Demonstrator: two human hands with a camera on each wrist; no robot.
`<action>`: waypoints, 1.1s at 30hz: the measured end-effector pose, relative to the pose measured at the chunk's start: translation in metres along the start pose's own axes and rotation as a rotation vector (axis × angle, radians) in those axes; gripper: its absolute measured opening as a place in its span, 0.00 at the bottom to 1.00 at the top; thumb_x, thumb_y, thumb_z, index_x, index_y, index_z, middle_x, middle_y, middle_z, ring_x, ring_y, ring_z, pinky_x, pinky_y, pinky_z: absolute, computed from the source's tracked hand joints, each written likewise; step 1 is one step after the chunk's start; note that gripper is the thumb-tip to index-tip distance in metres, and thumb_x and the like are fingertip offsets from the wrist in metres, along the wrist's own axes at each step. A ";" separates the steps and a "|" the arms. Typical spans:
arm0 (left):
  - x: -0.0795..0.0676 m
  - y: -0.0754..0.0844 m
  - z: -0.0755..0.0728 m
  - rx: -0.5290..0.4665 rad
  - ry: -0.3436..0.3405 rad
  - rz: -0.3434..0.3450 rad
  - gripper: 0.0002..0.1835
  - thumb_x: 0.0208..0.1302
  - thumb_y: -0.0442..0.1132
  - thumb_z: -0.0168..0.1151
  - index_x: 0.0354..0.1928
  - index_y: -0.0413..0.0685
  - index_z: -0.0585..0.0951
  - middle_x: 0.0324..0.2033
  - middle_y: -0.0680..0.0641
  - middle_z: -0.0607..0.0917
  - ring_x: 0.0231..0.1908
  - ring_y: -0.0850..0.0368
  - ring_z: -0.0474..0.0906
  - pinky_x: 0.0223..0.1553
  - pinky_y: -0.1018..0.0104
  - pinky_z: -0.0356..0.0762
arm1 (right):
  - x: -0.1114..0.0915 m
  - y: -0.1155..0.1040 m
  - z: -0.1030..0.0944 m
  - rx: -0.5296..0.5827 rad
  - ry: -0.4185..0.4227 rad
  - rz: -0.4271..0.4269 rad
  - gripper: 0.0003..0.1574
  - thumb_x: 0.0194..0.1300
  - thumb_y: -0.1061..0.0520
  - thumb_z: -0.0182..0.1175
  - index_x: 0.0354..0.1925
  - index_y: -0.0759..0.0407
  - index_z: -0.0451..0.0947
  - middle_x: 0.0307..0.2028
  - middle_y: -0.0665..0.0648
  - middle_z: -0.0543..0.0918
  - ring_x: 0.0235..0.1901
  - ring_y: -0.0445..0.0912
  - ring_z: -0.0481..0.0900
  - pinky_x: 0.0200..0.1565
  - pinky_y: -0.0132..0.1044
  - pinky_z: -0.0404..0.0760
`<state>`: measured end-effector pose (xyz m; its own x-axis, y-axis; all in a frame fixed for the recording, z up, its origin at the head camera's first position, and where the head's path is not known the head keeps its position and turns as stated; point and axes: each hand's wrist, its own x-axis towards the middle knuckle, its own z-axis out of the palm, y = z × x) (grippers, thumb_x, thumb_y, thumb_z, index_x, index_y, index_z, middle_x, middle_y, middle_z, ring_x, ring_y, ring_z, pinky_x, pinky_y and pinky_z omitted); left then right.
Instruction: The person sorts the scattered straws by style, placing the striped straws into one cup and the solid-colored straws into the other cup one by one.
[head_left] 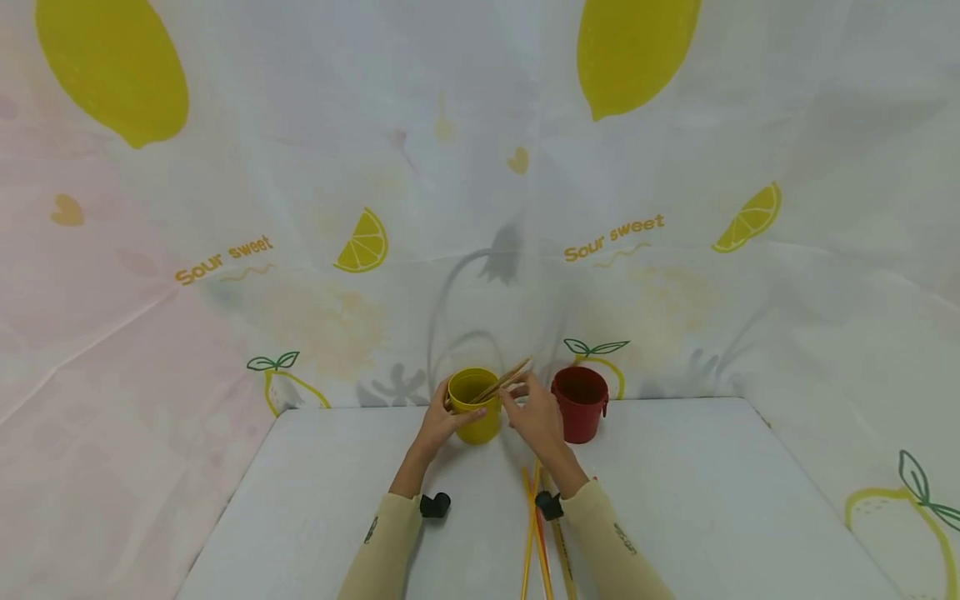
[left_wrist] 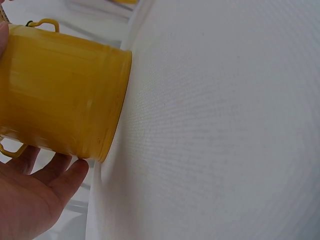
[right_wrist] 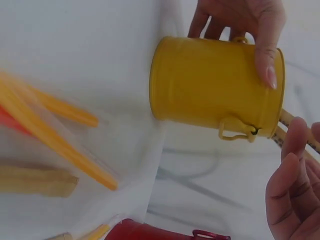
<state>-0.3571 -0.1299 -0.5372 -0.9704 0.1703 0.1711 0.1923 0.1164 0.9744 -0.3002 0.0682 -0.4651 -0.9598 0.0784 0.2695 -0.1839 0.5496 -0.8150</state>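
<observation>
A yellow metal bucket (head_left: 477, 427) stands upright on the white table, small loop handles on its sides. My left hand (head_left: 438, 423) holds it from the left, thumb across the front and fingers behind; the left wrist view shows those fingers by the bucket's (left_wrist: 65, 95) lower side. Thin wooden chopsticks (head_left: 491, 388) with dark printed marks slant over the bucket's right rim, one end inside. My right hand (head_left: 537, 412) pinches them near the rim; in the right wrist view its curled fingers (right_wrist: 287, 185) partly cover the chopsticks (right_wrist: 284, 119).
A red bucket (head_left: 581, 408) stands just right of my right hand. Yellow and red sticks (head_left: 534, 533) and a wooden bundle (head_left: 561, 554) lie on the table (head_left: 315, 508) between my forearms. A lemon-printed cloth (head_left: 480, 200) rises behind the table.
</observation>
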 end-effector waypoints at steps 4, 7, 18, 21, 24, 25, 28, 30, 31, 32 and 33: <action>-0.001 0.000 0.000 -0.004 -0.002 -0.008 0.49 0.53 0.42 0.78 0.74 0.51 0.60 0.66 0.43 0.69 0.64 0.44 0.66 0.65 0.41 0.60 | -0.002 0.003 -0.008 -0.015 -0.001 -0.026 0.22 0.67 0.46 0.64 0.53 0.55 0.75 0.40 0.54 0.87 0.17 0.38 0.79 0.22 0.37 0.77; -0.002 0.002 0.000 0.003 0.007 -0.015 0.49 0.52 0.42 0.78 0.73 0.51 0.60 0.65 0.43 0.70 0.64 0.45 0.66 0.65 0.42 0.60 | -0.002 0.003 -0.015 -0.016 -0.009 -0.046 0.22 0.67 0.47 0.64 0.55 0.56 0.75 0.39 0.53 0.87 0.17 0.38 0.79 0.23 0.36 0.77; -0.011 0.024 -0.003 0.004 -0.052 -0.005 0.48 0.56 0.40 0.75 0.74 0.43 0.58 0.67 0.37 0.67 0.66 0.38 0.63 0.66 0.41 0.59 | -0.011 0.003 -0.046 -0.065 -0.096 -0.125 0.17 0.64 0.52 0.68 0.49 0.52 0.77 0.29 0.48 0.83 0.15 0.40 0.78 0.21 0.37 0.75; -0.017 0.039 -0.004 0.014 -0.076 -0.004 0.48 0.57 0.37 0.74 0.74 0.39 0.56 0.67 0.34 0.66 0.66 0.36 0.63 0.65 0.41 0.60 | -0.014 0.004 -0.052 -0.109 -0.107 -0.143 0.16 0.63 0.52 0.69 0.46 0.53 0.78 0.26 0.46 0.81 0.14 0.38 0.75 0.20 0.37 0.73; -0.013 0.033 -0.005 0.015 -0.084 -0.002 0.48 0.57 0.37 0.74 0.74 0.39 0.55 0.67 0.33 0.65 0.66 0.35 0.62 0.66 0.41 0.59 | -0.018 0.002 -0.058 -0.136 -0.124 -0.143 0.14 0.61 0.52 0.70 0.43 0.53 0.79 0.23 0.45 0.80 0.14 0.39 0.74 0.20 0.37 0.72; -0.011 0.029 -0.005 0.013 -0.084 -0.003 0.49 0.57 0.37 0.74 0.74 0.39 0.55 0.68 0.33 0.65 0.67 0.35 0.61 0.66 0.40 0.59 | -0.019 0.001 -0.060 -0.143 -0.133 -0.145 0.13 0.61 0.52 0.70 0.42 0.53 0.79 0.23 0.45 0.79 0.14 0.39 0.74 0.19 0.36 0.72; -0.005 0.015 -0.005 0.000 -0.073 -0.012 0.50 0.56 0.37 0.75 0.75 0.41 0.55 0.68 0.34 0.65 0.67 0.35 0.61 0.66 0.39 0.57 | -0.023 0.003 -0.065 -0.152 -0.168 -0.147 0.12 0.61 0.52 0.70 0.41 0.53 0.79 0.22 0.44 0.78 0.13 0.39 0.74 0.20 0.36 0.73; -0.002 0.008 -0.004 -0.004 -0.056 -0.017 0.50 0.55 0.39 0.76 0.75 0.44 0.56 0.68 0.37 0.65 0.67 0.37 0.61 0.67 0.39 0.57 | -0.025 0.005 -0.068 -0.156 -0.200 -0.159 0.12 0.61 0.53 0.69 0.41 0.54 0.79 0.21 0.44 0.78 0.14 0.39 0.74 0.21 0.35 0.73; -0.002 0.006 -0.003 -0.007 -0.049 -0.015 0.50 0.55 0.40 0.76 0.75 0.46 0.57 0.68 0.38 0.66 0.67 0.38 0.61 0.67 0.39 0.56 | -0.027 0.007 -0.069 -0.153 -0.220 -0.164 0.12 0.61 0.54 0.69 0.41 0.55 0.79 0.21 0.44 0.77 0.13 0.39 0.74 0.21 0.35 0.74; -0.002 0.005 -0.003 -0.006 -0.041 -0.015 0.50 0.55 0.41 0.76 0.75 0.47 0.57 0.68 0.39 0.66 0.67 0.39 0.62 0.67 0.39 0.56 | -0.028 0.009 -0.070 -0.150 -0.239 -0.169 0.12 0.61 0.55 0.69 0.41 0.56 0.79 0.21 0.45 0.77 0.14 0.39 0.74 0.21 0.35 0.74; -0.002 0.004 -0.003 -0.005 -0.031 -0.020 0.50 0.54 0.42 0.77 0.74 0.49 0.58 0.67 0.40 0.67 0.67 0.40 0.62 0.66 0.40 0.57 | -0.029 0.011 -0.070 -0.151 -0.261 -0.174 0.12 0.61 0.55 0.69 0.41 0.57 0.79 0.21 0.45 0.77 0.14 0.39 0.74 0.21 0.34 0.75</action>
<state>-0.3551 -0.1323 -0.5337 -0.9691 0.1978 0.1473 0.1721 0.1147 0.9784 -0.2594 0.1306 -0.4461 -0.9423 -0.2316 0.2416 -0.3347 0.6543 -0.6781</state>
